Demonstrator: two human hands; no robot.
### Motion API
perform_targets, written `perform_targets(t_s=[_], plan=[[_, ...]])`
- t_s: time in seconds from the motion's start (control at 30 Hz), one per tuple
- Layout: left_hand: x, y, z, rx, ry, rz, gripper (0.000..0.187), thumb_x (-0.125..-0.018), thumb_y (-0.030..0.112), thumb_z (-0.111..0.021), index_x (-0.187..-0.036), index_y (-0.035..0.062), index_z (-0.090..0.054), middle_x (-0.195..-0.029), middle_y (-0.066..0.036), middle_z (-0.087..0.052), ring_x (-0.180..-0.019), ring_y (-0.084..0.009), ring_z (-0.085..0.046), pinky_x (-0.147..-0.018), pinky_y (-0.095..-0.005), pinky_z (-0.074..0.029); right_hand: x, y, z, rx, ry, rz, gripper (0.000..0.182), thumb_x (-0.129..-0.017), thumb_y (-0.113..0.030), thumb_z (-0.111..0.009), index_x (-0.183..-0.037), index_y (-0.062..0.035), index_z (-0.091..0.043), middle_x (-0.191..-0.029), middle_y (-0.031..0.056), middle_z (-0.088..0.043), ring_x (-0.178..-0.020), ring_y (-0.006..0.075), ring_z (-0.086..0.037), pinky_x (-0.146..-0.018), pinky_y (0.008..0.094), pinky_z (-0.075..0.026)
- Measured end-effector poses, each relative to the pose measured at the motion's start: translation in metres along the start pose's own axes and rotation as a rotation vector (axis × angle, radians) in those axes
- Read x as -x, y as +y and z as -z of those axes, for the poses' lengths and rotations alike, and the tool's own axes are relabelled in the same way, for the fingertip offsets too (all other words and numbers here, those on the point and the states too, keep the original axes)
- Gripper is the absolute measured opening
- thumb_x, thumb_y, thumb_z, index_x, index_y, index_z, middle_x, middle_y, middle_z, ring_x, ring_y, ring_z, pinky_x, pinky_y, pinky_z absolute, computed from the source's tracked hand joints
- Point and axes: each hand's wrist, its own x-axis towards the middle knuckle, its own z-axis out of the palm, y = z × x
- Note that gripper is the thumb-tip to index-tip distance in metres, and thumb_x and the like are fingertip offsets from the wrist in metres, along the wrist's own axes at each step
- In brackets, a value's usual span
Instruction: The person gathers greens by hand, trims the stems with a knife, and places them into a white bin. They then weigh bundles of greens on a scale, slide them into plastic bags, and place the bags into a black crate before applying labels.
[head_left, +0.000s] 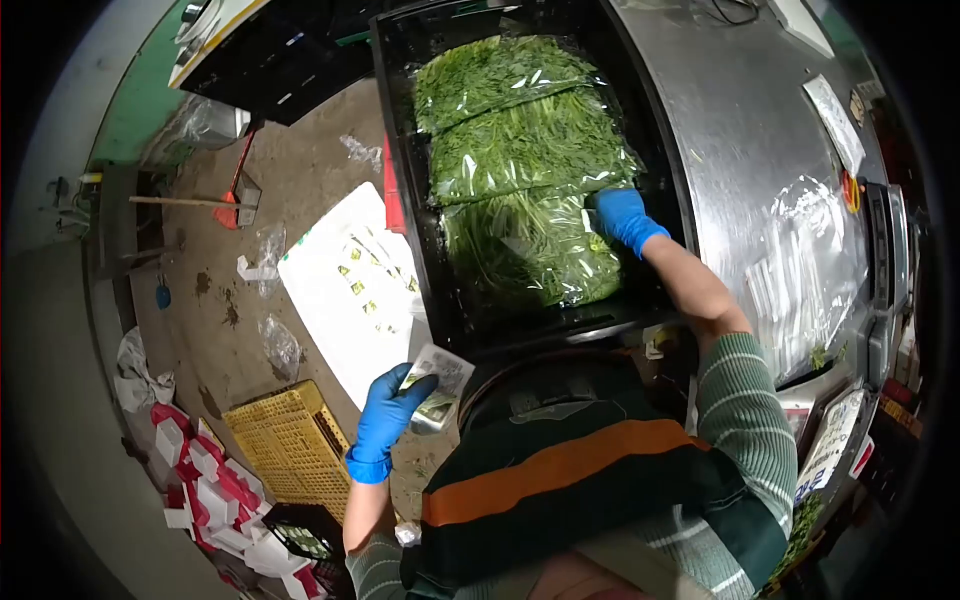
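Note:
My left hand, in a blue glove, is closed around a small stack of printed labels, held beside the crate's near left corner. Clear bags of feathery green herbs lie overlapping in a row inside a black plastic crate. My right hand, also gloved in blue, reaches into the crate from the right. Its fingers are bunched together at the right edge of the nearest herb bag, where it meets the middle one. The fingertips are partly hidden.
Right of the crate is a steel table with a pile of clear plastic bags. A white board with label pieces lies to the left. A yellow crate, an orange dustpan and loose plastic are on the floor.

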Motion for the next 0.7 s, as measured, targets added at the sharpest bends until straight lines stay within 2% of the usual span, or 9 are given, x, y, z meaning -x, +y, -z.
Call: perform_targets(t_s=[0.1,0.2,0.27,0.37,0.43,0.47,0.5,0.63,0.7], plan=[[-0.002,-0.009,-0.009,-0.026,-0.008,-0.077,0.026,-0.080,0.011,-0.061,-0.101,-0.0030,-0.057,-0.090,-0.008,-0.063,-0.077,-0.0129,-0.058,-0.069,-0.0249,-0.046,0.028,-0.025,0.008,0.142,0.281,-0.080,0.018,-0.071,-0.019,-0.056,-0.085,-0.0076,-0.060,-0.087,0.0121,-0.059,-0.079,0.0264,-0.058,-0.071,0.0393,-0.043],[-0.011,-0.009,-0.022,-0.161,0.039,-0.008,0.029,-0.081,0.021,-0.060,-0.099,-0.0018,-0.056,-0.085,-0.014,-0.064,-0.075,-0.0176,-0.062,-0.066,-0.0279,-0.047,0.066,-0.048,0.031,0.030,0.623,-0.035,0.050,-0.067,-0.031,-0.066,-0.107,-0.0062,-0.051,-0.104,0.0114,-0.053,-0.089,0.0272,-0.053,-0.076,0.0398,-0.041],[-0.017,-0.012,-0.032,-0.190,0.040,-0.080,0.031,-0.080,0.025,-0.060,-0.098,-0.0003,-0.056,-0.084,-0.016,-0.063,-0.076,-0.0222,-0.062,-0.066,-0.0297,-0.047,0.063,-0.054,0.035,0.013,0.709,0.016,0.050,-0.069,-0.030,-0.066,-0.110,-0.0054,-0.051,-0.098,0.0114,-0.055,-0.084,0.0294,-0.054,-0.074,0.0379,-0.044],[-0.023,-0.011,-0.042,-0.243,0.064,-0.161,0.034,-0.079,0.032,-0.059,-0.096,0.0030,-0.057,-0.085,-0.019,-0.061,-0.080,-0.0330,-0.060,-0.067,-0.0349,-0.047,0.056,-0.065,0.044,-0.812,0.353,-0.109,0.037,-0.077,-0.023,-0.064,-0.108,-0.0038,-0.055,-0.095,0.0099,-0.060,-0.079,0.0200,-0.058,-0.067,0.0299,-0.047],[-0.024,-0.008,-0.048,-0.252,0.095,-0.143,0.036,-0.078,0.035,-0.060,-0.094,0.0028,-0.056,-0.085,-0.019,-0.061,-0.079,-0.0333,-0.060,-0.066,-0.0364,-0.047,0.077,-0.094,0.066,-1.471,0.026,0.007,0.037,-0.078,-0.018,-0.063,-0.111,-0.0042,-0.053,-0.100,0.0067,-0.059,-0.085,0.0146,-0.055,-0.072,0.0288,-0.046],[-0.026,-0.013,-0.053,-0.290,0.190,-0.240,0.038,-0.077,0.038,-0.060,-0.094,0.0034,-0.056,-0.083,-0.019,-0.061,-0.078,-0.0336,-0.060,-0.065,-0.0374,-0.047,0.092,-0.119,0.092,-1.651,-0.136,0.240,0.035,-0.079,-0.012,-0.060,-0.112,-0.0035,-0.053,-0.101,0.0048,-0.058,-0.089,0.0137,-0.054,-0.074,0.0265,-0.046],[-0.027,-0.012,-0.055,-0.280,0.224,-0.228,0.038,-0.077,0.038,-0.060,-0.094,0.0034,-0.056,-0.083,-0.019,-0.061,-0.078,-0.0336,-0.060,-0.065,-0.0374,-0.047,0.104,-0.133,0.102,-1.620,-0.286,0.266,0.033,-0.078,-0.006,-0.061,-0.110,-0.0025,-0.053,-0.098,0.0036,-0.058,-0.089,0.0112,-0.053,-0.074,0.0243,-0.045],[-0.030,-0.010,-0.059,-0.224,0.212,-0.338,0.041,-0.076,0.035,-0.061,-0.103,0.0046,-0.055,-0.077,-0.017,-0.061,-0.073,-0.0315,-0.060,-0.065,-0.0361,-0.047,0.111,-0.160,0.082,-1.437,-0.204,0.288,0.028,-0.075,0.001,-0.062,-0.102,-0.0017,-0.056,-0.091,0.0030,-0.058,-0.083,0.0084,-0.054,-0.071,0.0215,-0.046],[-0.031,-0.002,-0.062,-0.077,0.427,-0.552,0.037,-0.076,0.032,-0.062,-0.099,0.0039,-0.058,-0.075,-0.015,-0.061,-0.069,-0.0278,-0.061,-0.063,-0.0340,-0.047,0.116,-0.172,0.095,-1.451,-0.231,0.312,0.023,-0.074,0.004,-0.061,-0.096,-0.0015,-0.057,-0.083,0.0009,-0.059,-0.078,0.0056,-0.053,-0.069,0.0202,-0.045]])
